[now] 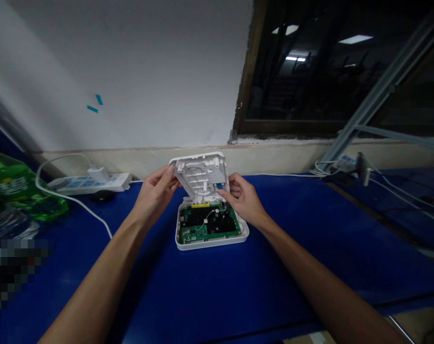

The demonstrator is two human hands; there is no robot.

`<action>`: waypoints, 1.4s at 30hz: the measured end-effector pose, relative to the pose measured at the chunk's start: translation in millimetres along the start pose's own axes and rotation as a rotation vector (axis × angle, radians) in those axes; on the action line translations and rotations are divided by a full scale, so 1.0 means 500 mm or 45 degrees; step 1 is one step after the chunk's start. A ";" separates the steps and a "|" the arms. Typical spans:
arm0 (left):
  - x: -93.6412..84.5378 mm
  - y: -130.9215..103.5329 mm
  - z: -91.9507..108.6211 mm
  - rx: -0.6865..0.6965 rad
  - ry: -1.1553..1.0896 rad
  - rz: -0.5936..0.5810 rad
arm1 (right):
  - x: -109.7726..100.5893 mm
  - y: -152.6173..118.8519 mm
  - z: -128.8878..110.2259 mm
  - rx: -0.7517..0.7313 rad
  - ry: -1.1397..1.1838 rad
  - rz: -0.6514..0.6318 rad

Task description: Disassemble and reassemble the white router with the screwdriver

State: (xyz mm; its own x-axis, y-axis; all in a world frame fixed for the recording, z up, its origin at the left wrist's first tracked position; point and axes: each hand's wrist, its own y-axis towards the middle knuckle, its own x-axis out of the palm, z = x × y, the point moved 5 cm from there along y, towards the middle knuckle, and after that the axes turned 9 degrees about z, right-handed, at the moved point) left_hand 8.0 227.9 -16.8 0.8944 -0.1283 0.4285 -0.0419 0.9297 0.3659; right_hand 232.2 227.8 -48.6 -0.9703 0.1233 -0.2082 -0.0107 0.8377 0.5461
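Note:
A white plastic device case lies opened on the blue table, its base flat and holding a green circuit board with black patches, a yellow part and thin wires. The white cover is tilted up behind the base, its ribbed inside facing me. At the cover's left edge, my left hand grips it between thumb and fingers. My right hand is closed at the cover's lower right edge, the thumb beside a small blue piece on the inside. Fingers behind the cover are partly hidden.
On the left stand a power strip with a plugged-in white charger, a black mouse and a green bottle. A white cable crosses the table there. A metal frame and more cables are at right. The wall is behind.

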 end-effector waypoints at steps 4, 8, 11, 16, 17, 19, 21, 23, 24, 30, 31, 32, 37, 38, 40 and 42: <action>-0.004 0.001 -0.003 -0.238 -0.032 0.097 | -0.017 -0.009 -0.028 -0.329 -0.271 0.051; -0.014 -0.010 -0.027 -0.580 0.189 0.099 | -0.021 -0.018 -0.053 -0.609 -0.627 -0.120; -0.025 -0.017 -0.044 -0.647 0.271 0.146 | -0.021 -0.019 -0.068 -0.665 -0.722 -0.325; -0.021 -0.029 -0.069 -0.765 0.306 0.101 | -0.023 -0.021 -0.069 -0.533 -0.753 -0.644; -0.018 -0.031 -0.071 -0.764 0.320 0.078 | -0.023 -0.023 -0.065 -0.482 -0.738 -0.703; -0.015 -0.033 -0.076 -0.749 0.387 0.047 | -0.021 -0.028 -0.058 -0.396 -0.697 -0.789; -0.017 -0.030 -0.077 -0.677 0.537 0.032 | -0.019 -0.032 -0.057 -0.345 -0.660 -0.839; -0.022 -0.022 -0.070 -0.484 0.742 0.012 | -0.019 -0.034 -0.057 -0.314 -0.657 -0.856; -0.024 -0.017 -0.064 -0.366 0.840 -0.008 | -0.020 -0.034 -0.057 -0.297 -0.661 -0.859; -0.008 -0.017 -0.042 0.089 1.220 -0.338 | -0.025 -0.040 -0.037 -0.197 -0.691 -0.914; -0.002 -0.020 -0.041 0.129 1.268 -0.406 | -0.024 -0.041 -0.035 -0.202 -0.706 -0.914; 0.004 -0.024 -0.042 0.156 1.306 -0.461 | -0.023 -0.041 -0.035 -0.216 -0.718 -0.910; 0.015 -0.029 -0.046 0.189 1.319 -0.514 | -0.018 -0.041 -0.044 -0.296 -0.719 -0.893; 0.014 -0.029 -0.046 0.188 1.307 -0.511 | -0.018 -0.041 -0.045 -0.296 -0.718 -0.892; 0.013 -0.029 -0.047 0.182 1.296 -0.517 | -0.020 -0.040 -0.045 -0.290 -0.720 -0.891; 0.012 -0.029 -0.049 0.177 1.302 -0.528 | -0.020 -0.041 -0.044 -0.284 -0.726 -0.893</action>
State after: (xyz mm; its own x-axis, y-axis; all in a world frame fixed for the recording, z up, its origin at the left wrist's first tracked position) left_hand 24.7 222.2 -39.8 0.7936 -0.0158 -0.6083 0.3535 0.8256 0.4398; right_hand 236.7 198.0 -39.9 -0.4594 -0.0798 -0.8846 -0.6532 0.7053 0.2755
